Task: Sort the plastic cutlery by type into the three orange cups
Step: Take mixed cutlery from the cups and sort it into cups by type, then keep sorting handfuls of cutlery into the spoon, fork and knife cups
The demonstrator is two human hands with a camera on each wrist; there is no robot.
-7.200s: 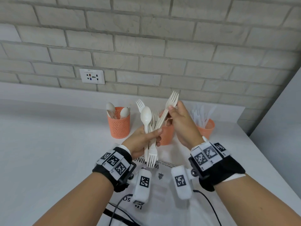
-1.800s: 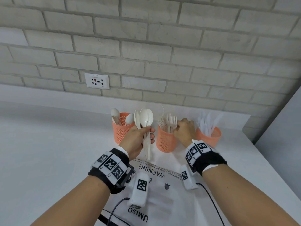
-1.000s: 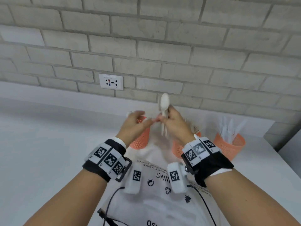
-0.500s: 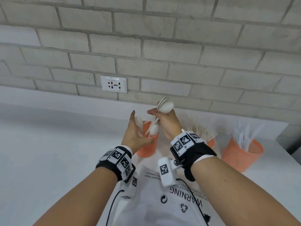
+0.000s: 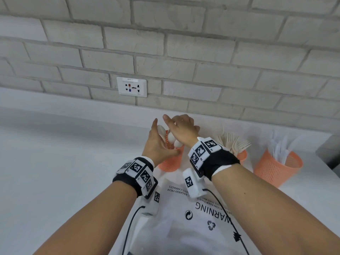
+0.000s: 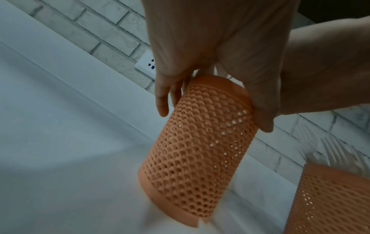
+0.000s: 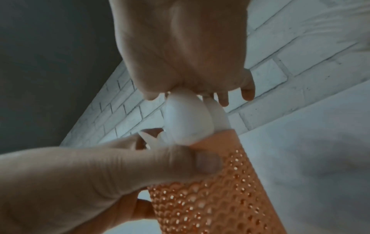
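Right hand (image 5: 181,129) is hovering spread-fingered over the spoons (image 7: 187,120) in the leftmost orange cup (image 5: 170,161), left hand (image 5: 158,144) is cupping its rim; spoons look light, stiff, slick, best pinched at the handle.

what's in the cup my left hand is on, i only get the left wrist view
observer: white plastic spoons; the right wrist view shows their bowls sticking out above the rim of the spoon cup.
operator: is the right hand gripping them
observer: it looks not; the right hand sits over the bowls with its fingers spread.
operator: any cup besides the two i see
observer: yes, the head view shows a third orange cup at the far right, holding white knives.
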